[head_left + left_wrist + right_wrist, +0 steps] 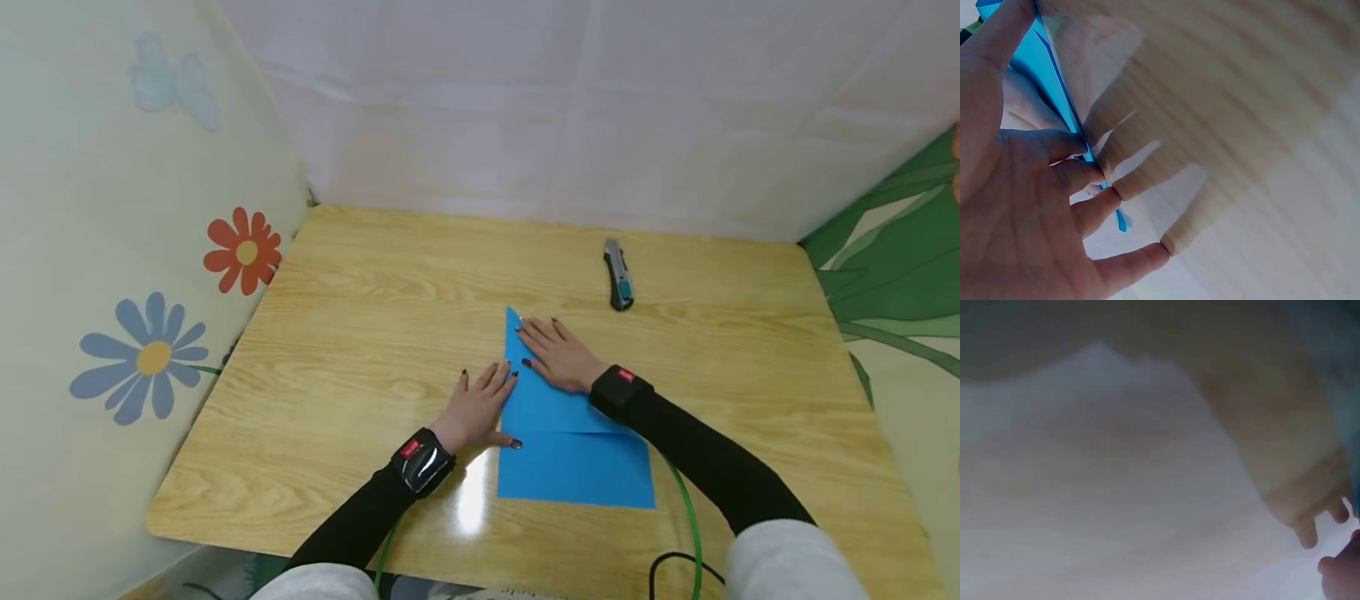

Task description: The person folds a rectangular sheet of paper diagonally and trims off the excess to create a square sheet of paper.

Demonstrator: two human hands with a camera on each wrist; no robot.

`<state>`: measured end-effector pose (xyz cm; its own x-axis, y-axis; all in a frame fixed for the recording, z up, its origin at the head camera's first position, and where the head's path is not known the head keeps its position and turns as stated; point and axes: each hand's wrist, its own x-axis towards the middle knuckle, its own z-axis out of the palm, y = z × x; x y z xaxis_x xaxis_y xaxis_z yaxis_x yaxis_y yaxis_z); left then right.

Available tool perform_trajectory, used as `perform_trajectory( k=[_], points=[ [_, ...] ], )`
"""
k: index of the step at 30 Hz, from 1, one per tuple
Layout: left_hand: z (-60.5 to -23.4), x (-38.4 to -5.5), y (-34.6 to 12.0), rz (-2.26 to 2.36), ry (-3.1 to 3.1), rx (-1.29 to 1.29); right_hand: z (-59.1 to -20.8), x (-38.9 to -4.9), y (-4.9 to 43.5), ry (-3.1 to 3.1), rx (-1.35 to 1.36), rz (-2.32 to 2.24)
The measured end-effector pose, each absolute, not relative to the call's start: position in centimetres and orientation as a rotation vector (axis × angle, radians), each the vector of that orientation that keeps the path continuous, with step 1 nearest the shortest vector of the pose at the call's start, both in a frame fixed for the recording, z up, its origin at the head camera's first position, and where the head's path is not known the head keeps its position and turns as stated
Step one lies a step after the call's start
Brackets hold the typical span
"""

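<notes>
A blue sheet of paper (pixel 573 475) lies on the table, its upper part folded over into a slanted shape that tapers to a point at the far end. Flat on that folded part rests my right hand (pixel 562 358), fingers straight and pointing to the far left. My left hand (pixel 472 414) touches the sheet's left edge with its fingertips, the thumb spread toward the lower part. In the left wrist view, the fingers (pixel 1132 265) are extended beside the paper's edge (pixel 1054 81). Dim and blurred, the right wrist view catches only fingertips (pixel 1338 575) in one corner.
Beyond the paper, a utility knife (pixel 619 279) lies on the wooden table (pixel 360 333). A white cloth (pixel 555 108) hangs along the far edge. Green cable (pixel 688 517) and black cable (pixel 660 562) run near the right forearm.
</notes>
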<state>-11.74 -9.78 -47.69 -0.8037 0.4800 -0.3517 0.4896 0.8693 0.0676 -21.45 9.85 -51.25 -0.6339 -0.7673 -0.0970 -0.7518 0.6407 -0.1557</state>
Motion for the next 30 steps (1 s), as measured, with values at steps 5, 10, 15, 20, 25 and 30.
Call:
perform_trajectory(
  k=[5,10,15,20,25,30],
  points=[
    [-47.6,-11.8,-9.7,-0.066,2.684,0.722,-50.9,-20.2,11.2,2.701,-1.263,-0.185],
    [-47.5,-11.8,-9.7,-0.062,2.689,0.734,-50.4,-18.8,12.5,2.675,-1.233,-0.205],
    [-47.6,-11.7,-9.7,-0.028,2.689,0.729,-50.6,-17.0,14.2,2.665,-1.22,-0.213],
    [-47.9,-11.7,-9.8,0.023,2.698,0.732,-50.9,-15.3,15.9,2.677,-1.216,-0.236],
    [-47.9,-11.7,-9.9,0.086,2.693,0.728,-50.6,-13.8,17.2,2.683,-1.195,-0.253],
    [-47.8,-11.7,-9.9,0.077,2.689,0.729,-50.2,-12.5,18.4,2.689,-1.208,-0.274]
  ],
)
